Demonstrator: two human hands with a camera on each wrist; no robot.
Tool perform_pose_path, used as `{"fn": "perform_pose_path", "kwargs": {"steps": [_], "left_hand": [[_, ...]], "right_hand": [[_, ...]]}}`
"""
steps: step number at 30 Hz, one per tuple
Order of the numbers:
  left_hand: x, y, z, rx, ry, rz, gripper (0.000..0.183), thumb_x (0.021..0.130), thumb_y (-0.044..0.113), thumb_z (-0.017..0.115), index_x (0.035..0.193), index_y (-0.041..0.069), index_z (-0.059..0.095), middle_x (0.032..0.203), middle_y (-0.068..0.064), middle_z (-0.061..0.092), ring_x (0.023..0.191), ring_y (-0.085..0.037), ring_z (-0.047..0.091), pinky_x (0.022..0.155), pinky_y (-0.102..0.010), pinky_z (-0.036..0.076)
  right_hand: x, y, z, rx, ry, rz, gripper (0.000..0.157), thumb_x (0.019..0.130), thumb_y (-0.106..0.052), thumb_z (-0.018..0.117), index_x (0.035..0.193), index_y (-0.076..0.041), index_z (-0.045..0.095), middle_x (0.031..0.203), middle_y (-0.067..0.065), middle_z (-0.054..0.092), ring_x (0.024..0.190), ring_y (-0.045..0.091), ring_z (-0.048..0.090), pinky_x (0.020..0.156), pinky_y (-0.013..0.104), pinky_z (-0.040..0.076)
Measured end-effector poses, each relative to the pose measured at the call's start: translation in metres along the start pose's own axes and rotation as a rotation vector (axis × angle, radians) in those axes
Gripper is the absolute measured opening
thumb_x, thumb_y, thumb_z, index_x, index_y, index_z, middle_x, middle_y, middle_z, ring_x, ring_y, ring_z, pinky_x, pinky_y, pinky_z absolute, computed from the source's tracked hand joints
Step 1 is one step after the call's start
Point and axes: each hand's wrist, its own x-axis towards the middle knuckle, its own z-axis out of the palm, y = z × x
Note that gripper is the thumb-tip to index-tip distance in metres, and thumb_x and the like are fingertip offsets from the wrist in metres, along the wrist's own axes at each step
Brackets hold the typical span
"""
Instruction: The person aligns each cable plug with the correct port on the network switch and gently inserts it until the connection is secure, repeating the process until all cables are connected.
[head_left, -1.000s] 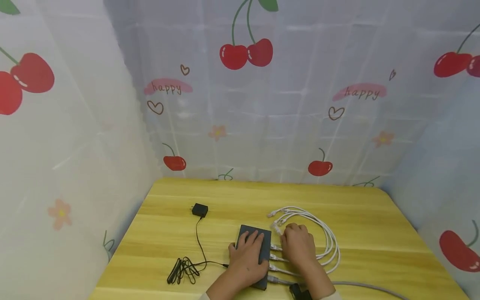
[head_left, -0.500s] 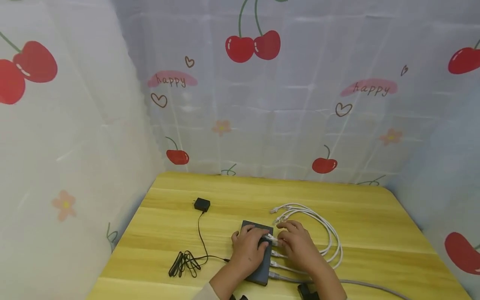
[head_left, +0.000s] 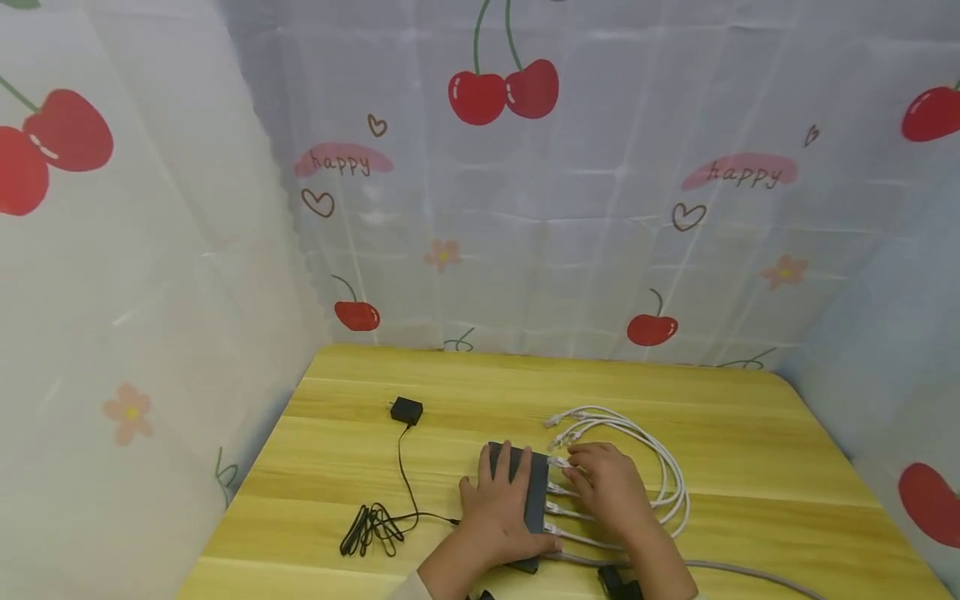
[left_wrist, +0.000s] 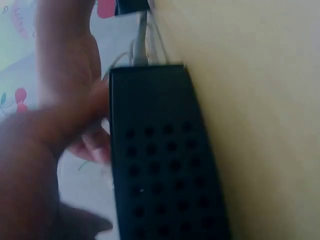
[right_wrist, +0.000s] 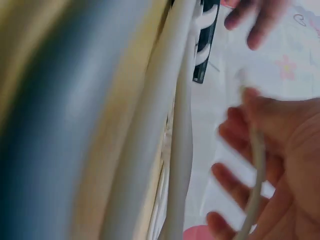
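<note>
A dark network switch [head_left: 537, 500] lies on the table, partly hidden under my left hand [head_left: 497, 508]. That hand rests on its top with fingers spread, the thumb reaching past the right edge. My right hand [head_left: 611, 492] pinches a white network cable behind its clear plug [head_left: 558, 462], which is close to the far end of the port side. In the right wrist view the network cable [right_wrist: 259, 165] runs down across the palm. Several white cables [head_left: 573, 512] are plugged in along that side, and a grey cable [head_left: 735, 571] leads off right. The left wrist view shows the switch's vented side [left_wrist: 160, 155].
Loose white cable ends [head_left: 558, 419] lie behind my right hand, their loops [head_left: 678, 483] curving to its right. At left are a black power adapter [head_left: 407, 411] and its bundled cord [head_left: 367, 531], which runs to the switch. A cherry-patterned curtain [head_left: 525, 275] stands around the table.
The right hand brought the plug from the loose cable ends to over the switch, then to its far port-side edge. The left hand's fingers, bent near the plug half a second ago, have spread out.
</note>
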Motion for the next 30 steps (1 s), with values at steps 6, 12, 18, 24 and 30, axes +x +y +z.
{"fn": "perform_pose_path", "kwargs": {"steps": [6, 12, 18, 24, 30], "left_hand": [[-0.004, 0.004, 0.005, 0.113, -0.183, 0.021, 0.126, 0.064, 0.078, 0.074, 0.161, 0.035, 0.005, 0.168, -0.009, -0.007, 0.15, -0.045, -0.012, 0.101, -0.076, 0.027], [-0.004, 0.006, 0.004, 0.083, -0.167, 0.032, 0.122, 0.067, 0.068, 0.078, 0.161, 0.031, 0.012, 0.168, -0.009, -0.007, 0.153, -0.039, -0.004, 0.101, -0.075, 0.027], [-0.004, 0.005, 0.003, -0.007, -0.151, 0.064, 0.117, 0.069, 0.063, 0.079, 0.161, 0.033, 0.014, 0.168, -0.008, -0.003, 0.153, -0.038, -0.001, 0.099, -0.077, 0.025], [-0.004, 0.003, -0.002, -0.056, -0.164, 0.089, 0.115, 0.07, 0.059, 0.08, 0.161, 0.034, 0.013, 0.168, -0.005, -0.001, 0.153, -0.037, -0.001, 0.1, -0.076, 0.024], [-0.005, 0.0, -0.007, -0.065, -0.168, 0.114, 0.114, 0.071, 0.057, 0.08, 0.161, 0.034, 0.013, 0.168, -0.005, 0.0, 0.153, -0.037, 0.0, 0.101, -0.076, 0.023]], "right_hand": [[0.0, 0.004, 0.0, -0.111, -0.07, 0.065, 0.01, 0.085, -0.024, 0.08, 0.089, -0.015, 0.079, 0.112, 0.005, 0.073, 0.101, 0.033, 0.067, 0.078, 0.05, 0.055], [0.0, 0.003, 0.001, -0.101, -0.082, 0.085, 0.012, 0.082, -0.025, 0.081, 0.09, -0.016, 0.079, 0.112, 0.006, 0.073, 0.101, 0.035, 0.066, 0.075, 0.054, 0.054], [0.0, 0.007, 0.003, -0.078, -0.072, 0.088, 0.015, 0.084, -0.024, 0.081, 0.094, -0.014, 0.08, 0.112, 0.006, 0.073, 0.102, 0.035, 0.066, 0.077, 0.056, 0.053], [0.0, 0.01, 0.001, 0.001, -0.079, 0.105, 0.016, 0.086, -0.021, 0.079, 0.098, -0.011, 0.08, 0.114, 0.007, 0.072, 0.106, 0.036, 0.065, 0.085, 0.057, 0.051], [0.001, 0.011, 0.0, 0.073, -0.115, 0.123, 0.018, 0.089, -0.019, 0.076, 0.103, -0.009, 0.079, 0.119, 0.009, 0.07, 0.11, 0.037, 0.063, 0.088, 0.058, 0.05]]}}
